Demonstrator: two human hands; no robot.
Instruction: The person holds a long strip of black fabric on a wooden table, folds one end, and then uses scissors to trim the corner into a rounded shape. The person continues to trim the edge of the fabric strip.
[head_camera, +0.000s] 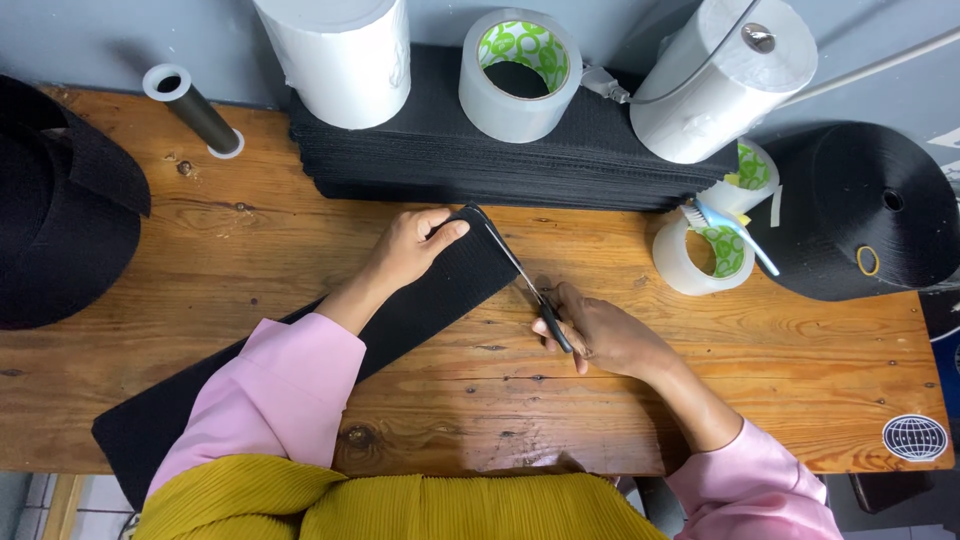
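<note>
Scissors in right hand, left hand pressing black strip

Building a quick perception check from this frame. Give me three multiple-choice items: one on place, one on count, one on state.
1. Where does the left hand rest?
A. on the long black fabric strip
B. on a white paper roll
C. on the bare wooden table

2. How many clear tape rolls with green-printed cores show?
A. one
B. three
C. five

3. How do the scissors in the right hand stand?
A. lying loose on the table
B. blades at the strip's end
C. hung on the wall

Answers: 1 A, the fingers press the strip near its end. 2 B, one on the black stack, two at right. 3 B, the right hand grips the handles and the blades meet the strip's edge.
</note>
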